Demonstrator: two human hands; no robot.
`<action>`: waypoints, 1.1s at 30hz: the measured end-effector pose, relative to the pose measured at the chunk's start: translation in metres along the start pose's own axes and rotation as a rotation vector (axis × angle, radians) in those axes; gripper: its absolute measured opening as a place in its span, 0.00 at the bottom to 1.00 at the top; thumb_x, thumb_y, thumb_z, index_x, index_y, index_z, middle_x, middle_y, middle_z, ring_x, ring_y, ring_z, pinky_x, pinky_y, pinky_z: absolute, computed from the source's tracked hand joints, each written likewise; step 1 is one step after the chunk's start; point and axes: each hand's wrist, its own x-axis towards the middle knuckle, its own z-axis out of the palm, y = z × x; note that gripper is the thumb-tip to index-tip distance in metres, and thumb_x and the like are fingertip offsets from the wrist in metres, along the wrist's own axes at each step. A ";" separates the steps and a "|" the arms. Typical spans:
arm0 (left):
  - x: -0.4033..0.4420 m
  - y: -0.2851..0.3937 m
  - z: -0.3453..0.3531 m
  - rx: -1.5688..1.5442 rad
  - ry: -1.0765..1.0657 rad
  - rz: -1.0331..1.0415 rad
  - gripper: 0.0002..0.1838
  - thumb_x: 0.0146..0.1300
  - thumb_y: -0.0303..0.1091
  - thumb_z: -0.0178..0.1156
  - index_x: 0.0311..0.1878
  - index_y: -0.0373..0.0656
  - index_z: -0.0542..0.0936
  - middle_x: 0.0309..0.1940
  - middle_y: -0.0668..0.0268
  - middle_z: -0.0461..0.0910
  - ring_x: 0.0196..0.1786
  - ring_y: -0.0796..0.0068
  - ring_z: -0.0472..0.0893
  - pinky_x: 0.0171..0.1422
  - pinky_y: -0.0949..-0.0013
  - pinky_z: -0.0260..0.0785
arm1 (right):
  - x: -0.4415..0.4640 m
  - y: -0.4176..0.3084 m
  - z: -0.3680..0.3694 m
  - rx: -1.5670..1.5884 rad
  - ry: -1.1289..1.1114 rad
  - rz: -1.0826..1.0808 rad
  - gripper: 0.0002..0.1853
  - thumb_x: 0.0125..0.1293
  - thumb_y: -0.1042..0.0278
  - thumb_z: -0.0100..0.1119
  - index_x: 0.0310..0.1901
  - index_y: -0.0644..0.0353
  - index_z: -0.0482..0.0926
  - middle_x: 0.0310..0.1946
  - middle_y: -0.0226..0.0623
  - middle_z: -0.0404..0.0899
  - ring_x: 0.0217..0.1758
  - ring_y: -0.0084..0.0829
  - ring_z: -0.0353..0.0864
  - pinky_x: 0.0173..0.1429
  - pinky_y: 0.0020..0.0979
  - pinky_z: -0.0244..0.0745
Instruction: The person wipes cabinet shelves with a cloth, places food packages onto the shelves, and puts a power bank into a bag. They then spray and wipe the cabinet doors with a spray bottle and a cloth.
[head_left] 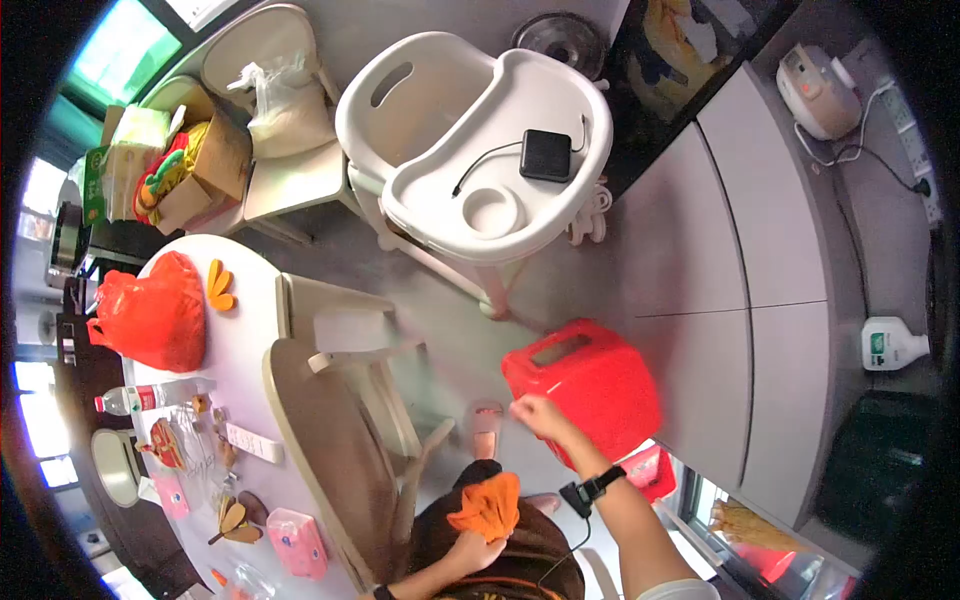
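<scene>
An orange cloth (487,508) is bunched in my left hand (474,552), low in the middle of the view above my lap. My right hand (538,414) is closed at the near left side of a red plastic stool (600,385); what its fingers hold, if anything, is too small to tell. A black strap with a device (592,490) and a cable sits on my right wrist. A white high chair (430,110) stands beyond the stool, with a black box (546,155) and short cable on its tray.
At the left, a table (250,350) bears a red plastic bag (155,312), a bottle (140,398) and a power strip (254,442). A beige chair (330,450) stands against it. Grey cabinets (700,220) line the right. A cardboard box (220,160) is at the upper left.
</scene>
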 end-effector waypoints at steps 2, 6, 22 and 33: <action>0.014 0.033 -0.019 0.092 0.049 -0.043 0.14 0.58 0.43 0.54 0.43 0.47 0.80 0.32 0.55 0.81 0.35 0.50 0.80 0.41 0.52 0.72 | -0.037 -0.017 0.020 0.254 -0.294 0.125 0.19 0.72 0.52 0.46 0.44 0.60 0.78 0.39 0.33 0.80 0.42 0.25 0.79 0.47 0.27 0.74; 0.022 0.049 -0.027 0.583 -0.011 -0.090 0.21 0.53 0.51 0.57 0.27 0.40 0.82 0.19 0.55 0.79 0.25 0.54 0.81 0.33 0.51 0.73 | -0.107 -0.099 0.019 0.542 -0.446 0.386 0.23 0.71 0.50 0.47 0.55 0.62 0.72 0.48 0.35 0.76 0.50 0.25 0.76 0.50 0.26 0.73; 0.100 0.180 -0.004 0.438 -0.318 0.269 0.25 0.52 0.53 0.62 0.38 0.37 0.80 0.32 0.49 0.80 0.38 0.48 0.79 0.43 0.53 0.73 | -0.214 -0.073 -0.105 0.325 -0.079 -0.029 0.20 0.52 0.82 0.46 0.50 0.68 0.70 0.42 0.35 0.75 0.45 0.26 0.75 0.51 0.29 0.72; 0.405 0.246 -0.180 0.413 0.818 0.309 0.30 0.54 0.41 0.63 0.58 0.41 0.66 0.49 0.45 0.67 0.53 0.44 0.70 0.55 0.49 0.67 | -0.259 -0.008 -0.160 0.833 0.452 0.183 0.23 0.54 0.84 0.43 0.54 0.67 0.68 0.49 0.39 0.73 0.52 0.33 0.75 0.60 0.36 0.70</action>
